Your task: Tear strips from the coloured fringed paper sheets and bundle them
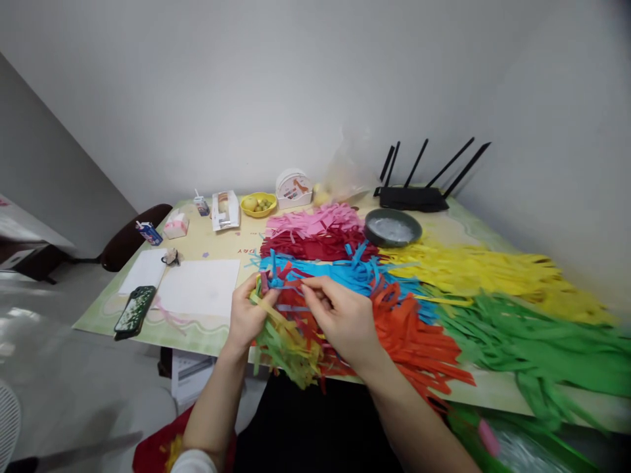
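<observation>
A multicoloured bundle of strips (288, 348) hangs from the left hand (246, 314), its gathered top pinched between thumb and fingers — the loose ends dangling by the near edge of the table (214, 246). Just beside it, the right hand (345, 318) has its fingers curled; whether they grip a strip, I can't tell from here. Beyond the hands lie blue strips (335, 270), then dark red strips (325, 246) and pink strips (320, 222).

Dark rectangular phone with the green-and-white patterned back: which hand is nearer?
Left. The left hand is right of the phone; the right hand is farther right, beyond the left.
</observation>
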`<act>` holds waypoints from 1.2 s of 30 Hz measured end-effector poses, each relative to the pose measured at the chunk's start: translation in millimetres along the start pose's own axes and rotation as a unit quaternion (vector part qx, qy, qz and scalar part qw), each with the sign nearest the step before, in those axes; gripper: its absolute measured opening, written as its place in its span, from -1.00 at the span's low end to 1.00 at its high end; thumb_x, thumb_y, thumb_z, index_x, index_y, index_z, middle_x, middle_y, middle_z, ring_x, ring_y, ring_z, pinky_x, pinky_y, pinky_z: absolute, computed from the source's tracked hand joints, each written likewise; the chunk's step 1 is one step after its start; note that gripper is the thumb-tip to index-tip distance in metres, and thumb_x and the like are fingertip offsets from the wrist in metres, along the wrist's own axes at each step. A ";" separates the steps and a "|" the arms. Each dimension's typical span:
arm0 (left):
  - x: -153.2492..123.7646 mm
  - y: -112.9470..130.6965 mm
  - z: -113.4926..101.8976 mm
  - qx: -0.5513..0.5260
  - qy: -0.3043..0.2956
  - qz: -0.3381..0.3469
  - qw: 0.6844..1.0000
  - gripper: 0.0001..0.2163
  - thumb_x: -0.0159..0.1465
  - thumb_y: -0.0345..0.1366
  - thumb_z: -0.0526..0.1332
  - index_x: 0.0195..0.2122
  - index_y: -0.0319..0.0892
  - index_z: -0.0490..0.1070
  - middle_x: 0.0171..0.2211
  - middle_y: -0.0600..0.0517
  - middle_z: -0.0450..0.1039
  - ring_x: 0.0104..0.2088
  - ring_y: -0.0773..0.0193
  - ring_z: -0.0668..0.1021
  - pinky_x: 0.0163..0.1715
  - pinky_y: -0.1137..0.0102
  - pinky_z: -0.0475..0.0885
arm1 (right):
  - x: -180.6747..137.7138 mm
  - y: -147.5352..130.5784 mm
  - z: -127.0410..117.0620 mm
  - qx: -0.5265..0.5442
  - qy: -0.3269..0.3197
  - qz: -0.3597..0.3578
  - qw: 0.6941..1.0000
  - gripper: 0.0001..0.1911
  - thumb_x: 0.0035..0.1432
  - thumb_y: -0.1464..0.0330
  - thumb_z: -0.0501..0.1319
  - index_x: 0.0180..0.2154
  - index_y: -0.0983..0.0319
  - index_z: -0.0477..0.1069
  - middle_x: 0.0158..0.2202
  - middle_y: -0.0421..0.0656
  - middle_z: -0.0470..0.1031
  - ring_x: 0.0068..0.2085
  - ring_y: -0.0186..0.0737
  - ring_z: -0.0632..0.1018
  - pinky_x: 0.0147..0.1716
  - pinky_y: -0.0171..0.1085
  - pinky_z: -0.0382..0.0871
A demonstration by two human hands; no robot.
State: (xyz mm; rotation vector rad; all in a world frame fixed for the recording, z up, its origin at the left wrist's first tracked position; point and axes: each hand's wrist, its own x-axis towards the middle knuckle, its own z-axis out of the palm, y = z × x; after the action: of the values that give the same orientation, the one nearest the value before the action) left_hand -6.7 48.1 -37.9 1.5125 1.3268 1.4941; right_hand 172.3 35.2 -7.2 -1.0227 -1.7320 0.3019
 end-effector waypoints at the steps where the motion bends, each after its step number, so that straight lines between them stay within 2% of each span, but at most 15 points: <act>1: 0.0 -0.7 -0.2 0.022 0.001 0.024 0.999 -0.82 0.17 -0.23 0.32 -0.23 -0.18 0.50 -0.41 0.07 0.49 -0.42 0.31 0.50 -0.36 0.45 0.42 | -0.6 0.0 -1.0 0.000 0.016 0.002 1.000 -0.83 0.26 0.39 0.13 -0.28 0.21 0.50 -0.45 -0.19 0.57 -0.50 -0.31 0.53 -0.44 -0.33 0.44; 4: 1.3 -0.2 -1.9 0.111 0.013 0.152 0.982 -0.81 0.20 -0.34 0.26 -0.15 -0.13 0.51 -0.20 0.00 0.55 -0.17 0.20 0.55 -0.10 0.33 0.44 | -0.8 0.1 -7.9 -0.006 0.072 0.000 0.997 -0.86 0.26 0.38 0.16 -0.26 0.21 0.51 -0.46 -0.19 0.57 -0.51 -0.33 0.52 -0.45 -0.36 0.42; 6: 1.6 2.3 -3.0 0.137 0.012 0.213 0.967 -0.79 0.20 -0.40 0.23 -0.14 -0.10 0.51 -0.13 -0.01 0.54 -0.08 0.18 0.54 0.00 0.28 0.41 | 0.3 0.1 -11.1 -0.008 0.073 -0.001 0.997 -0.87 0.25 0.38 0.17 -0.26 0.21 0.50 -0.46 -0.20 0.57 -0.51 -0.33 0.52 -0.46 -0.36 0.41; 7: 1.3 4.0 -3.1 0.134 0.007 0.222 0.966 -0.79 0.21 -0.42 0.22 -0.14 -0.09 0.51 -0.14 -0.01 0.54 -0.08 0.19 0.54 0.00 0.28 0.41 | 1.0 -0.1 -11.4 -0.008 0.059 -0.003 0.998 -0.88 0.25 0.38 0.17 -0.27 0.21 0.50 -0.45 -0.20 0.57 -0.50 -0.32 0.52 -0.45 -0.36 0.41; 12: -3.9 12.7 -1.0 0.072 -0.008 0.177 0.982 -0.84 0.23 -0.38 0.20 -0.19 -0.12 0.50 -0.17 -0.02 0.55 -0.11 0.20 0.56 -0.03 0.31 0.42 | 1.7 -2.9 -5.0 0.000 -0.010 -0.022 1.000 -0.87 0.25 0.43 0.15 -0.32 0.22 0.47 -0.44 -0.19 0.58 -0.50 -0.31 0.53 -0.43 -0.35 0.40; 17: -6.5 14.0 0.8 0.021 -0.024 0.134 0.990 -0.85 0.18 -0.37 0.22 -0.22 -0.16 0.51 -0.16 -0.04 0.54 -0.12 0.19 0.56 -0.05 0.32 0.44 | -0.9 -3.7 -3.3 0.003 -0.011 -0.021 1.000 -0.88 0.24 0.46 0.16 -0.33 0.24 0.46 -0.47 -0.21 0.55 -0.51 -0.33 0.52 -0.46 -0.38 0.35; 23: -7.9 7.9 1.4 0.003 -0.007 0.081 0.997 -0.81 0.15 -0.33 0.27 -0.20 -0.20 0.53 -0.12 -0.06 0.54 -0.12 0.17 0.57 -0.09 0.33 0.46 | -1.7 -3.4 -4.8 -0.006 -0.012 -0.023 1.000 -0.87 0.22 0.46 0.16 -0.34 0.25 0.46 -0.51 -0.22 0.52 -0.53 -0.33 0.50 -0.48 -0.38 0.33; 26: -7.8 8.5 1.3 0.001 -0.015 0.098 0.995 -0.81 0.17 -0.34 0.26 -0.19 -0.19 0.52 -0.12 -0.07 0.54 -0.12 0.17 0.57 -0.09 0.33 0.46 | -1.7 -4.3 -5.1 -0.005 -0.009 -0.030 1.000 -0.86 0.23 0.47 0.15 -0.36 0.25 0.46 -0.51 -0.21 0.53 -0.52 -0.33 0.51 -0.46 -0.38 0.34; 29: -7.2 14.1 1.2 0.018 -0.036 0.145 0.989 -0.85 0.21 -0.35 0.24 -0.20 -0.17 0.52 -0.17 -0.05 0.54 -0.14 0.19 0.57 -0.09 0.32 0.45 | -2.1 -4.1 -5.0 -0.005 -0.011 -0.025 1.000 -0.87 0.23 0.47 0.15 -0.35 0.25 0.46 -0.49 -0.19 0.54 -0.50 -0.32 0.52 -0.44 -0.38 0.35; 33: -6.0 21.1 -0.1 0.073 -0.105 0.216 0.968 -0.87 0.26 -0.38 0.22 -0.19 -0.14 0.51 -0.21 -0.03 0.56 -0.16 0.24 0.57 -0.10 0.35 0.44 | -1.4 -1.8 -5.6 0.019 -0.028 0.002 0.999 -0.86 0.23 0.43 0.14 -0.33 0.23 0.47 -0.47 -0.18 0.54 -0.48 -0.30 0.53 -0.43 -0.36 0.35; 36: -3.9 21.6 -3.8 0.106 -0.161 0.250 0.949 -0.85 0.27 -0.36 0.22 -0.14 -0.14 0.49 -0.17 -0.06 0.56 -0.12 0.22 0.56 -0.08 0.33 0.44 | 2.0 5.1 -7.8 0.101 -0.064 0.082 0.989 -0.77 0.24 0.38 0.14 -0.07 0.22 0.44 -0.47 -0.22 0.53 -0.49 -0.30 0.52 -0.43 -0.35 0.36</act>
State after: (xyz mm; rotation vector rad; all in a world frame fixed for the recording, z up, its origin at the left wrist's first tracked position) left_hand -5.0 37.2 -18.5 2.2500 0.9732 1.3321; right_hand 181.4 37.6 -5.9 -1.0161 -1.6933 0.6474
